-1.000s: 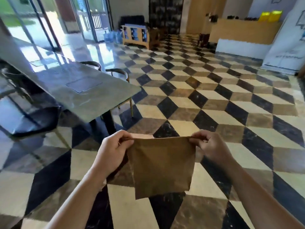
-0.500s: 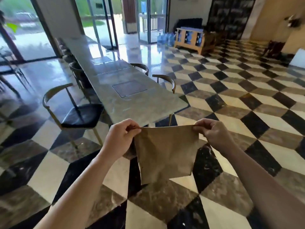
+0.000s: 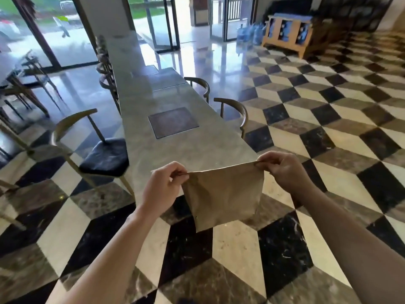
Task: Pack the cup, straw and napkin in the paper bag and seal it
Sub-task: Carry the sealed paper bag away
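Checkered floor (image 3: 238, 244), long counter (image 3: 175, 145) ahead. Left hand (image 3: 163, 185) and right hand (image 3: 282, 170) each pinch a top corner of the flat paper bag (image 3: 225, 194).

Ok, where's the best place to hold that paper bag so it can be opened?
Probably by the top edge. The paper bag hangs flat, with the left hand and right hand pinching its two upper corners from the sides. Pulling the front and back layers apart there should open it.

My one head-worn camera looks forward and down, close over my hands (image 3: 282, 170) at six o'clock, the long table (image 3: 175, 137) running toward twelve, checkered floor (image 3: 328, 128) spreading toward three.
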